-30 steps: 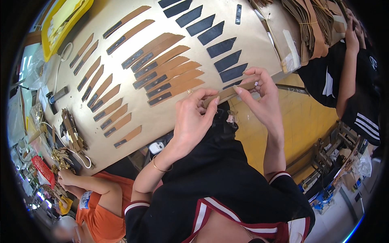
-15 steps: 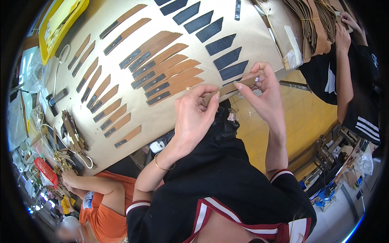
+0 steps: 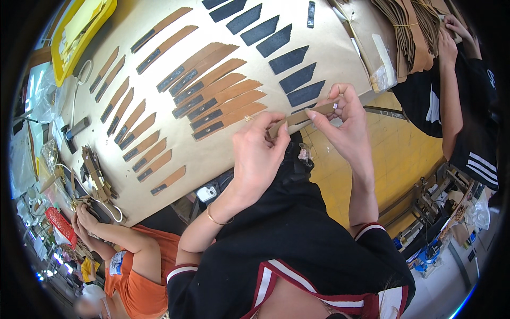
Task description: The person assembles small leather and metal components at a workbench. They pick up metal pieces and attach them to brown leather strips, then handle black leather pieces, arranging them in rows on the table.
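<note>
In the head view, both hands hold one tan leather strip (image 3: pixel 305 115) just off the near edge of the worktable (image 3: pixel 340 58). The left hand (image 3: pixel 260 151) has its thumb and fingers pinched shut on the strip's left end, and the right hand (image 3: pixel 345 119) pinches its right end between thumb and forefinger, the other fingers curled loosely. The strip runs nearly level between them, rising slightly toward the right, with a small pale tab at its right end.

On the table just beyond the hands lies a fanned row of tan leather strips with dark ends (image 3: pixel 223 103). To their right is a column of dark pointed leather pieces (image 3: pixel 289 58). More tan strips (image 3: pixel 135 125) lie in a line farther left. A yellow tray (image 3: pixel 79 32) sits at the far left corner.

A person in an orange shirt (image 3: pixel 138 276) sits at lower left. Another person in a black shirt (image 3: pixel 467 106) works at the right, hands on a stack of brown leather pieces (image 3: pixel 409 32).
</note>
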Demonstrator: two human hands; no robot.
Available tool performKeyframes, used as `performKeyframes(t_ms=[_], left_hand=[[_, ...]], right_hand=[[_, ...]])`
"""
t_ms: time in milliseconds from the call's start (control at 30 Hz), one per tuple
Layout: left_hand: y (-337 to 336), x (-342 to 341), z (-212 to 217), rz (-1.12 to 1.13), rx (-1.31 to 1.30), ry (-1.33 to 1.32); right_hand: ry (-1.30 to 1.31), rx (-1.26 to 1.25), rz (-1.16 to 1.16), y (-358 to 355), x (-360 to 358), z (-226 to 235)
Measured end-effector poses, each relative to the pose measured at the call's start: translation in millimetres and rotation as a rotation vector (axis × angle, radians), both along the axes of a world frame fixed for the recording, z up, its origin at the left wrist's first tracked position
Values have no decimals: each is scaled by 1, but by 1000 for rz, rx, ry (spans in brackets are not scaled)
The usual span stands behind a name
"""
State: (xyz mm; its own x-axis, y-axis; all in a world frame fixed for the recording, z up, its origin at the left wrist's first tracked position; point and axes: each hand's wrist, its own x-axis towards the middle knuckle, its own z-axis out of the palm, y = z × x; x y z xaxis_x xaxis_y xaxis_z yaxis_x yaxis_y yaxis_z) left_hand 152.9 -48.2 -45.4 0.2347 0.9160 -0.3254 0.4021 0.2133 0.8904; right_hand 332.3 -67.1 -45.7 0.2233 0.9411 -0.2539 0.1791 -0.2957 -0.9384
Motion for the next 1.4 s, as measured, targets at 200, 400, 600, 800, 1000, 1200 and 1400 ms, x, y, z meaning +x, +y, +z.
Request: performKeyframes(t_ms=[200, 400, 600, 800, 1000, 1200, 1400], left_hand=[[-8, 5, -2, -114, 291, 159], [-16, 7, -1, -200, 447, 326], [-16, 7, -2, -212, 470, 338], [-16, 7, -1, -220, 450, 341], [-16, 2, -2, -314, 440, 322], [-15, 7, -4, -190, 439, 270], [-14, 7, -4, -142, 388, 229]], right_hand=[[-43, -8, 9, 0, -1, 1], [-165, 28, 32, -8, 5, 4], [-163, 89, -18, -8, 17, 3], [-160, 59, -30, -7, 17, 2], [-192, 48, -41, -6, 13, 3], [-1026, 375, 239, -31, -13, 5], [-1016, 334, 327, -44, -31, -3]])
